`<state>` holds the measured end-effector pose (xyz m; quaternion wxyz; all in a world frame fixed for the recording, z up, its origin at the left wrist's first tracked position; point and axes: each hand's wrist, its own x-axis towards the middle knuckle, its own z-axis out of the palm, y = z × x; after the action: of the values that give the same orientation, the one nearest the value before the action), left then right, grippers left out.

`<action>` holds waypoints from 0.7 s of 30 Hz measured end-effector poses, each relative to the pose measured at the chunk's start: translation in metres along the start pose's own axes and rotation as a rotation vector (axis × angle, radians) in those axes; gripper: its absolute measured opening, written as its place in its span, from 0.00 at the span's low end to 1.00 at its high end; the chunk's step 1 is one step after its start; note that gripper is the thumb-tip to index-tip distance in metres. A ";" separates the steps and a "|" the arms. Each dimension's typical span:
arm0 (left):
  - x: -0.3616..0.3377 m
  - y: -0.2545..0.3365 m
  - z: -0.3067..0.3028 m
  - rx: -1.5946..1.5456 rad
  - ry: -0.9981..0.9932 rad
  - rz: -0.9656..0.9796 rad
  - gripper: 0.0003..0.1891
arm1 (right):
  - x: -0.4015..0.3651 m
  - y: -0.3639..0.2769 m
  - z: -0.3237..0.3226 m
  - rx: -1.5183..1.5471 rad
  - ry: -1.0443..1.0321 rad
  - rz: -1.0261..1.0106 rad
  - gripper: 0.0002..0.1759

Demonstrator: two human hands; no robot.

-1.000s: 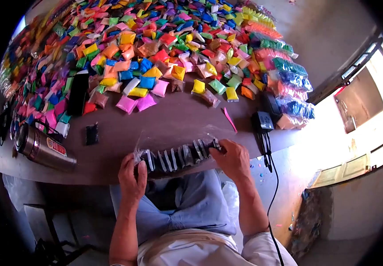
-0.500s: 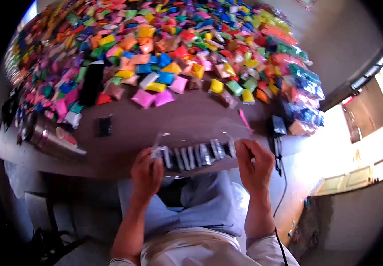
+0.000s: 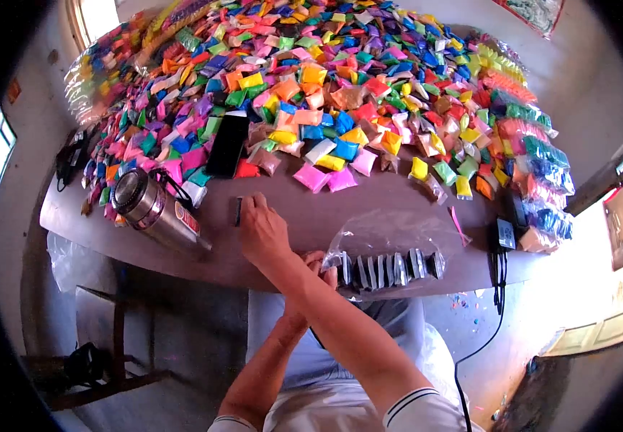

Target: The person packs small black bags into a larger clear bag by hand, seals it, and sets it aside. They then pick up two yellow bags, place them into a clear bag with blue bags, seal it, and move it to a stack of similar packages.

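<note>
Several black packets [image 3: 387, 270] already stand in a row inside the clear bag [image 3: 391, 237] on the worktop [image 3: 369, 204]. My left hand [image 3: 316, 263] pinches the bag's left end. My right hand [image 3: 262, 229] touches one loose packet [image 3: 238, 211] left of the bag; whether it grips it, I cannot tell.

Open passage: the bare strip of table [image 3: 369, 196] between the heap of coloured packets [image 3: 340, 93] on the far side and the near edge. Left limit: the steel flask [image 3: 154, 211], lying near the edge. Right limit: the pink strip [image 3: 458, 225] and the black adapter [image 3: 504, 234] with its cable. The clear bag [image 3: 387, 263] occupies the near edge right of centre. The right hand [image 3: 263, 232] and its forearm cross the strip left of centre
</note>
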<state>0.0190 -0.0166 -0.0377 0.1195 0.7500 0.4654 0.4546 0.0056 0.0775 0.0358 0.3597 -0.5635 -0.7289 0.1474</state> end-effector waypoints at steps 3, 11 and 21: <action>-0.009 -0.008 0.011 -0.096 0.031 -0.135 0.12 | 0.014 -0.007 0.016 -0.128 -0.080 0.142 0.17; -0.007 -0.015 0.003 0.020 0.029 -0.057 0.12 | 0.016 -0.006 0.022 -0.148 -0.263 0.156 0.17; -0.027 -0.051 0.017 -0.241 -0.155 -0.128 0.11 | -0.122 0.011 -0.203 0.641 -0.009 0.110 0.17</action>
<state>-0.0018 -0.0071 -0.0932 0.2730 0.7318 0.4435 0.4396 0.1666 -0.0710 0.1266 0.5073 -0.4593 -0.6155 0.3910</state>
